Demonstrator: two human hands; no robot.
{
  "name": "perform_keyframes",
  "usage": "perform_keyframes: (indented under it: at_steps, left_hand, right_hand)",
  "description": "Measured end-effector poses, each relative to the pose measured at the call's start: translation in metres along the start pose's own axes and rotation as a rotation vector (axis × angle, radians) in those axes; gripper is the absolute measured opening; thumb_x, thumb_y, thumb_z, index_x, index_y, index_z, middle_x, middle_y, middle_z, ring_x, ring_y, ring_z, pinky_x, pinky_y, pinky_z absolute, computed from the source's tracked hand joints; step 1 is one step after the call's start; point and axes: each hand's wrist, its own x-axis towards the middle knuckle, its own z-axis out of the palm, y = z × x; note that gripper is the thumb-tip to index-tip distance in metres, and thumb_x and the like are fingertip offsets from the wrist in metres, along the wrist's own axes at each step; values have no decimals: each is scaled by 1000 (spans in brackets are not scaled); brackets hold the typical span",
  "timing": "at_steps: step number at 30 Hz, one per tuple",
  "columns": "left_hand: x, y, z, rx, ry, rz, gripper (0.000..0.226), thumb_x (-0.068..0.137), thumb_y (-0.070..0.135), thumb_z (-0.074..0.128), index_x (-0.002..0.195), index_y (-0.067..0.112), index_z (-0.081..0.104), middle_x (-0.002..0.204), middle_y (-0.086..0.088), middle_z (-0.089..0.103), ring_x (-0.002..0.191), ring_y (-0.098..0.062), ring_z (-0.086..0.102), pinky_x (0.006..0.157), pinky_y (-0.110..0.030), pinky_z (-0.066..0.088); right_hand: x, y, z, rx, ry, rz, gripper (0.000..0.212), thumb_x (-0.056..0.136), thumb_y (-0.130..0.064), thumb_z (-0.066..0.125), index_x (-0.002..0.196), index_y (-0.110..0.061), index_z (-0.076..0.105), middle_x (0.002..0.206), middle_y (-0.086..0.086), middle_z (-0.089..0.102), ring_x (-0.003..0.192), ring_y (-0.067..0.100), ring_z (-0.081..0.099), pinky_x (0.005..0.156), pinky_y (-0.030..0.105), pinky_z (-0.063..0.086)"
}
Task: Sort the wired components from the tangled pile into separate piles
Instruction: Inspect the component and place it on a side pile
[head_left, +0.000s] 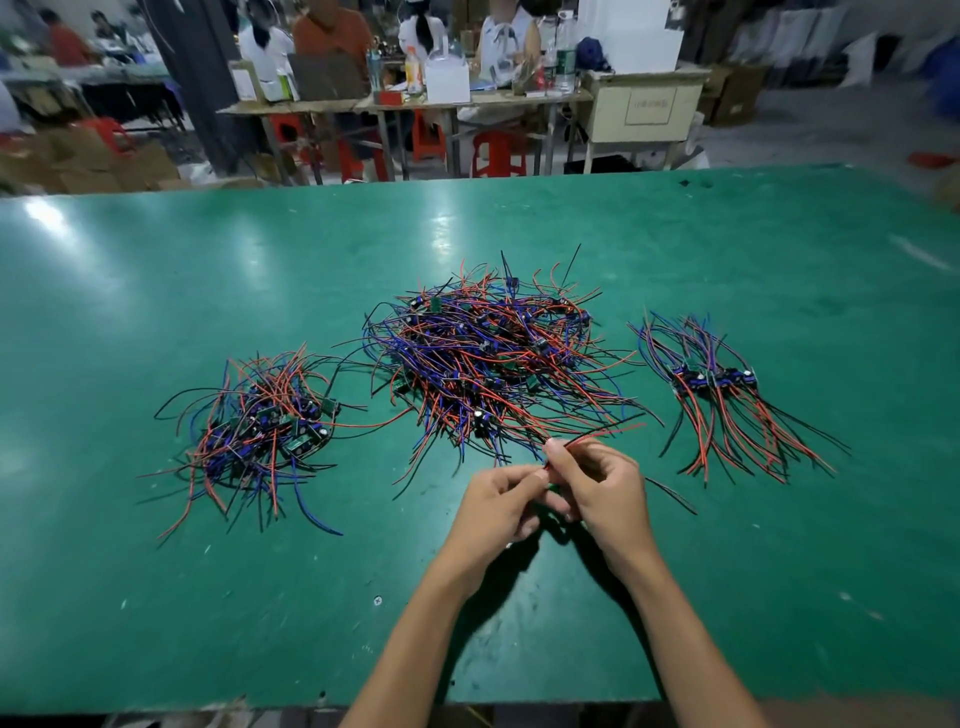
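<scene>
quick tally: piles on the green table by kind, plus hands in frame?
Big tangled pile: 1
Sorted piles, one left, one right: 2
Hands, left and right, both gripping one wired part: 2
Total: 3 piles, 2 hands

big tangle (488, 358) mid-desk: small boards with red, blue, black leads, knotted. left pile (260, 426): same parts, loose and messy, leads splayed outward. right pile (722, 395): few boards side by side, leads combed out, blue far, red/black near. one part (587, 436) pinched in both hands, near the tangle's front edge.
</scene>
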Motion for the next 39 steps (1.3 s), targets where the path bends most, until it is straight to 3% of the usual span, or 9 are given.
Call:
perform_keyframes:
  at_steps: [4,8,13,18,22,26,31,36,39]
  left_hand:
    - [0,-2,0,-21,58,31,24,102,16,55,96,14,78,80,-12,75,40,-7,36,39,-14,25]
    - [-1,-3,1,-15,33,68,24,101,10,54,95,8,77,79,-15,75,39,-7,33,39,-13,25]
    - [-1,-4,-4,-37,-3,51,25,102,11,52,94,8,76,71,-9,70,39,-6,34,39,-12,24]
    - [2,-7,-8,-97,19,45,22,102,10,54,103,2,75,70,-8,68,40,-6,33,39,-12,23]
    - [3,-10,-4,-15,-11,86,25,103,11,52,97,-2,73,65,-6,68,40,-6,32,39,-12,23]
    - [-1,-8,-1,18,-92,141,27,105,9,49,93,3,73,62,-4,68,42,6,40,40,-10,22]
    - [-6,-8,-2,42,-152,129,29,105,12,49,91,17,74,64,-8,67,38,-7,25,39,-14,19]
    - [-11,-11,-2,108,-195,117,26,105,14,50,92,16,73,65,-5,68,38,-8,28,40,-16,19]
    - [-13,-11,-2,155,-223,108,25,105,16,51,93,17,73,66,-7,68,48,-19,38,40,-15,21]
  right_hand:
    - [-3,-2,2,29,-139,47,20,102,-22,62,94,-19,80,72,0,74,60,8,60,47,18,43]
    - [-2,0,3,33,-160,61,27,103,-24,55,90,-22,78,78,2,74,72,14,66,67,30,53]
    - [0,2,2,93,-217,104,30,93,-36,49,97,-25,76,80,3,73,63,17,56,51,25,41]
    - [-1,6,4,-68,-275,4,28,97,-35,47,96,-27,75,75,-1,73,73,12,66,69,33,50]
    - [-1,5,6,-30,-208,30,28,96,-36,44,88,-25,69,59,3,61,54,16,54,56,30,45]
    - [1,2,5,160,-180,115,29,98,-30,43,85,-16,63,83,22,72,39,20,44,39,23,35]
    - [5,-1,-2,226,-35,132,27,105,-14,38,89,-9,59,98,15,76,37,8,30,43,20,26]
    - [6,-9,-10,415,61,190,24,105,-15,39,88,-10,56,96,9,77,35,5,27,33,15,21]
    - [8,-12,-15,606,83,264,22,105,-15,41,88,-11,53,92,10,75,34,3,26,29,16,22]
